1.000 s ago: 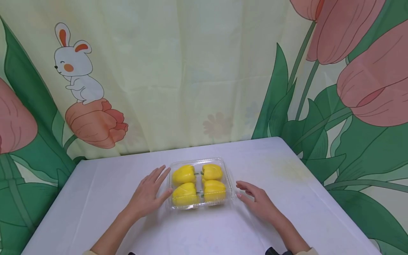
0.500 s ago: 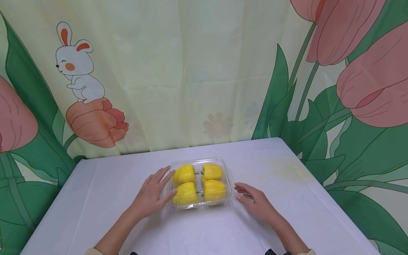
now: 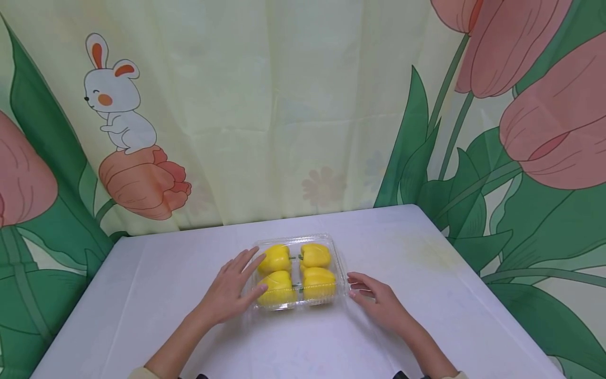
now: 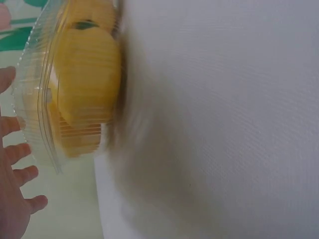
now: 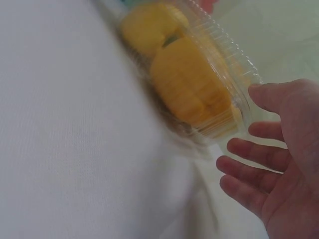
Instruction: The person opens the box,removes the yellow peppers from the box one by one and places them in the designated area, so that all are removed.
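- A clear plastic clamshell box (image 3: 295, 243) sits flat around the middle of the table, between the two hands, a little nearer the far edge than the person is.
- Four yellow bell peppers lie inside it, two by two: far left (image 3: 276, 257), far right (image 3: 316, 255), near left (image 3: 276, 288) and near right (image 3: 319, 282). The stems I can see are green and point in toward the middle.
- The left hand (image 3: 227, 295) is at the box's left side, fingers spread and mostly straight. From above, its fingertips and thumb overlap the left edge; I can't tell whether they touch the plastic.
- The right hand (image 3: 379, 300) is just beside the right side, fingers slightly bent and relaxed, grasping nothing. Its thumb tip comes right up to the rim, though contact is unclear.
- A white cloth (image 3: 307, 347) covers the table, with soft shadows below both hands.
- Beige cuffs (image 3: 144, 373) show at the near edge of sight.
- Behind the table hangs a pale yellow curtain (image 3: 227, 105), printed with a white rabbit (image 3: 120, 95) at left and big pink tulips (image 3: 549, 121) at right.
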Available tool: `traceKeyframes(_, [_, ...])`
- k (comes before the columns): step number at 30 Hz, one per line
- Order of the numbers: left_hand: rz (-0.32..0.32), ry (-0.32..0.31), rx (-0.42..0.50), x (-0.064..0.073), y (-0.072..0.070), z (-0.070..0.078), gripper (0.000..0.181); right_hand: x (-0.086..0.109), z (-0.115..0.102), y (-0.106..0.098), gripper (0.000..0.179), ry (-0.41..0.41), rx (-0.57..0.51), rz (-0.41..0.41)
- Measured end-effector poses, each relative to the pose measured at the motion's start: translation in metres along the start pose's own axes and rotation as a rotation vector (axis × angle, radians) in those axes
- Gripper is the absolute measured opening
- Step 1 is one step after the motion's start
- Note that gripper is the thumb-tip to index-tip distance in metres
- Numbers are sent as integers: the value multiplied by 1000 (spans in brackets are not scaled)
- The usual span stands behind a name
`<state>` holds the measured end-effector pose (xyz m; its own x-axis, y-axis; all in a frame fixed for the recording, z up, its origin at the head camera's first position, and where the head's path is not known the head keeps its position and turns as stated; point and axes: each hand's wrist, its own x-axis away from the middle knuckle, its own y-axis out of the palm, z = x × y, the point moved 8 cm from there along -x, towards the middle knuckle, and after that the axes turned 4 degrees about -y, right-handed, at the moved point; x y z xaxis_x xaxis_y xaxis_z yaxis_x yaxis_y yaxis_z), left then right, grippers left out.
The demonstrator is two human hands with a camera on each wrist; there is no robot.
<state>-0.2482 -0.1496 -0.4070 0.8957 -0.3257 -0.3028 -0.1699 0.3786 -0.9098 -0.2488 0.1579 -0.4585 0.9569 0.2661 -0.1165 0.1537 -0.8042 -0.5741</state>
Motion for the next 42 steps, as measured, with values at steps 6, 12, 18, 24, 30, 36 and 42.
traceKeyframes(6, [-12,0,30,-1,3,3,69,-1,0,3,46,-4,-31,-24])
traceKeyframes(12, [-28,-13,49,-2,7,3,72,-2,-1,6,46,-7,-52,-24])
traceKeyframes(18, [-48,-21,55,-2,12,5,75,-3,8,9,52,91,-90,-17])
traceKeyframes(24, [-53,-20,48,-3,14,8,77,-3,7,10,63,70,-151,-47])
traceKeyframes(30, [-50,-12,50,-3,16,8,79,-5,5,11,64,55,-208,-44])
traceKeyframes(36, [-42,-1,54,-4,19,9,83,-7,5,14,63,31,-250,-48])
traceKeyframes(42, [-63,-22,104,-4,23,8,86,-7,7,15,62,35,-276,-38])
